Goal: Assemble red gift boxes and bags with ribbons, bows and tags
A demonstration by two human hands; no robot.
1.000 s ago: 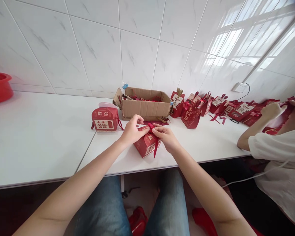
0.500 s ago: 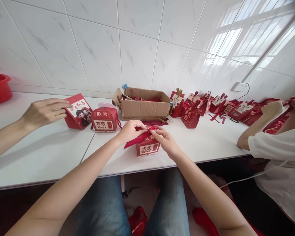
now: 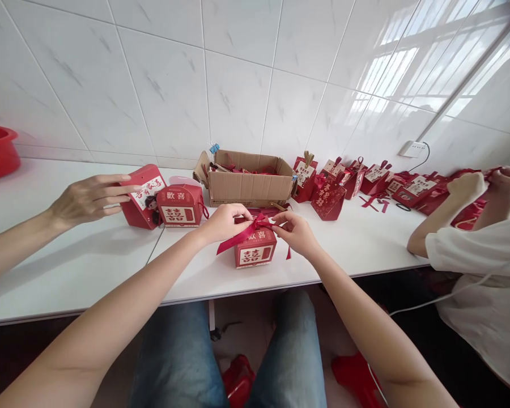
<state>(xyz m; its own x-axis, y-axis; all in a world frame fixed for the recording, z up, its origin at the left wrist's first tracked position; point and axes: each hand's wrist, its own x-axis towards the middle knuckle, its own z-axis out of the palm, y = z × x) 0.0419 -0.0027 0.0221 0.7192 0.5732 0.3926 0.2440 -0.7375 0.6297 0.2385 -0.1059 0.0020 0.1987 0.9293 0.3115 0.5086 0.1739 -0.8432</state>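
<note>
A small red box [image 3: 255, 255] with a white label stands near the table's front edge, right before me. A dark red ribbon [image 3: 261, 221] is looped in a bow on its top. My left hand [image 3: 229, 222] pinches the bow's left side, where one tail hangs out to the left. On the right side, my right hand [image 3: 295, 231] pinches the ribbon between thumb and finger, with a short end dangling below it. Behind the box lie more dark red ribbons, partly hidden by my hands.
Behind is an open cardboard box [image 3: 250, 190] of red items. At left, another person's hand [image 3: 91, 198] touches a red box [image 3: 142, 198] beside a second one [image 3: 181, 207]. Red gift boxes [image 3: 329, 198] line the right; another person's hands [image 3: 487, 187] work there.
My right hand has moved slightly right, away from the knot, and the bow looks wider. The other person's hand at left has shifted its red box right, against the neighbouring one.
</note>
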